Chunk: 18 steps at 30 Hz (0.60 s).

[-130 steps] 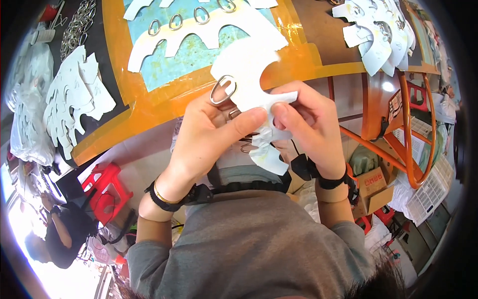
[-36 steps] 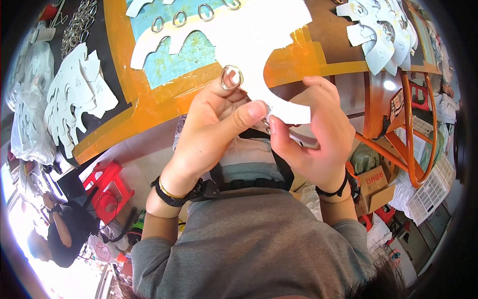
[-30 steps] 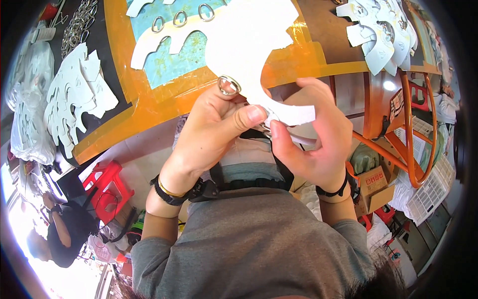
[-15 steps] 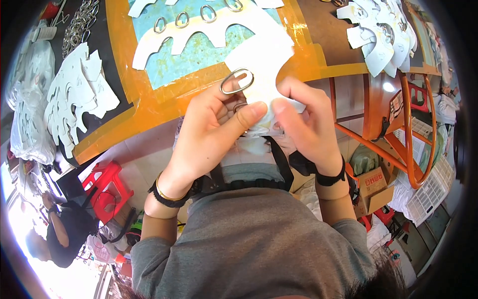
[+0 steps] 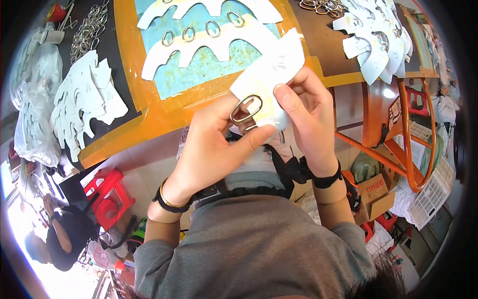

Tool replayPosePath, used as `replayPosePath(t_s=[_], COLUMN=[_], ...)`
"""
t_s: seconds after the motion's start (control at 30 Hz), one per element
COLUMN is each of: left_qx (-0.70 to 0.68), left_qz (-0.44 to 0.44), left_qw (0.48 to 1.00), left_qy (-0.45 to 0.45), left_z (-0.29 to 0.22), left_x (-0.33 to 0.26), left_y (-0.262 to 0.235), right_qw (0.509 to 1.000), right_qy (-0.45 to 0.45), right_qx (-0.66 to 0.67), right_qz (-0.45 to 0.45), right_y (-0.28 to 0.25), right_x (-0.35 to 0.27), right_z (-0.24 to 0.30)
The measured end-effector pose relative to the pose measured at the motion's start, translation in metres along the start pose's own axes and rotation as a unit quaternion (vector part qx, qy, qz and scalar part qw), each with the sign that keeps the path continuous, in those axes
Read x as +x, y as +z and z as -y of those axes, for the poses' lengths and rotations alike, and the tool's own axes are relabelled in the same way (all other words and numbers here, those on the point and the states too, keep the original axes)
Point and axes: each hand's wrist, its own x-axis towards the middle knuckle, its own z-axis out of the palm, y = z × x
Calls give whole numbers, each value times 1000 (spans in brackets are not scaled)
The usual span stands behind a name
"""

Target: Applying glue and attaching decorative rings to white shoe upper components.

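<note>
Between my two hands is a white cut sheet piece (image 5: 279,62), held above the table's near edge. An oval metal ring (image 5: 246,108) sits at the end of it by my left fingers. My left hand (image 5: 211,137) grips that end, thumb on top and fingers beneath; part of a second ring shows under the first. My right hand (image 5: 311,112) pinches the piece's right edge between thumb and bent fingers. On the blue-green mat (image 5: 191,74) just beyond lies a scalloped white piece (image 5: 199,45) with several oval rings along its upper edge.
Orange tape (image 5: 132,60) borders the mat. White scalloped pieces (image 5: 82,99) are stacked at left, near a chain-like heap of rings (image 5: 89,30); another white pile (image 5: 376,40) lies at right. Below are a red stool (image 5: 109,194), an orange metal frame (image 5: 411,144) and a person (image 5: 69,234).
My right thumb and fingers have shifted up along the white piece's edge, and the lower end now looks folded over by my left thumb. The ring has moved slightly down and right.
</note>
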Motion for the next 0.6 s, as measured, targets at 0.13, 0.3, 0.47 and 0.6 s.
replayPosePath(t_s=[0.13,0.3,0.47,0.6], left_qx=[-350,-405,-342,-346], left_qz=[14,22,-28,-8], left_qw=[936,913,934,935], left_qy=[-41,-55,-97,-78], left_z=[-8,4,6,10], left_x=[1,10,12,14], left_y=[-6,-12,-2,-5], right_qw=[995,997,995,990], right_qy=[-53,-32,-43,-88], right_qx=[4,-31,-40,-71], right_qz=[-87,-57,-82,-87], right_y=[9,16,24,23], right_x=[3,-4,-5,-7], right_z=[1,10,10,8])
